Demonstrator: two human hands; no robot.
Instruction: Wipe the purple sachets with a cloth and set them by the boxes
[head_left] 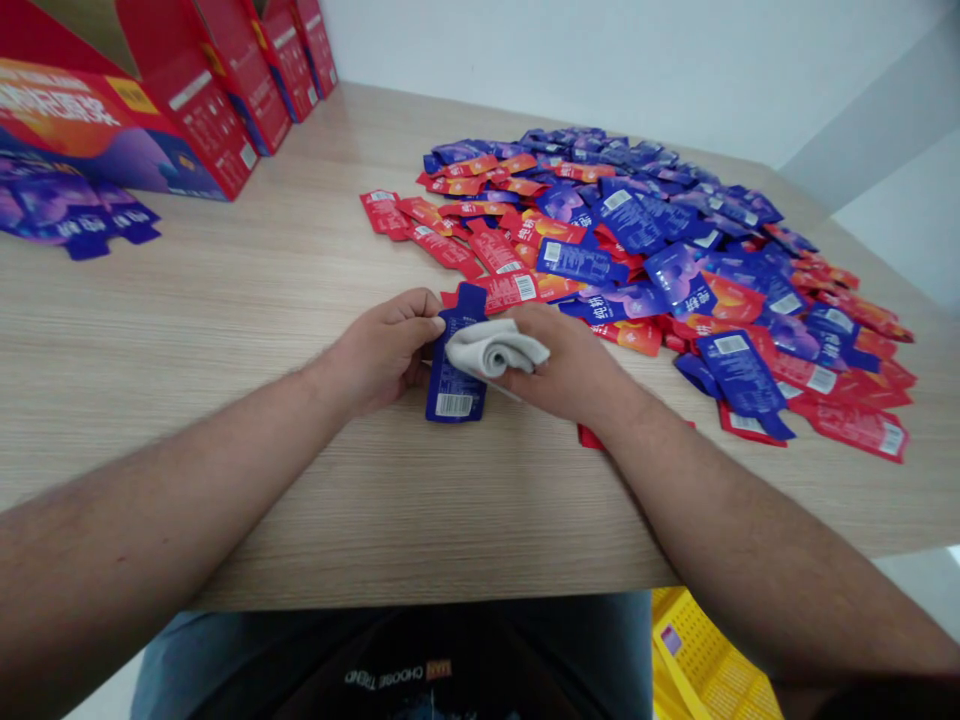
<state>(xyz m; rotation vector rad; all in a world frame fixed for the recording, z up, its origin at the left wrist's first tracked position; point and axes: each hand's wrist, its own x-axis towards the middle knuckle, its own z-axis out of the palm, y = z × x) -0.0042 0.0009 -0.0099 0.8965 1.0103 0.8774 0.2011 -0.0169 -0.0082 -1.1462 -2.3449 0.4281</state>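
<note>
A blue sachet (pixel 455 385) with a barcode at its lower end is held upright over the table, its narrow spout end pointing away from me. My left hand (pixel 394 350) pinches the sachet's left edge between thumb and fingers. In my right hand (pixel 562 360) is a folded grey-white cloth (pixel 495 348), which lies against the sachet's printed face. The cloth covers part of the print, and the right fingertips are mostly hidden behind it. Just beyond my hands, a red sachet (pixel 502 292) lies at the near edge of a large pile.
A wide heap of red and blue sachets (pixel 630 210) spreads over the table (pixel 300 530) from centre to right. Several open red boxes (pixel 202 130) stand at the back left, with blue-purple sachets (pixel 67 205) before them. A yellow basket (pixel 712 660) sits below the table's front edge.
</note>
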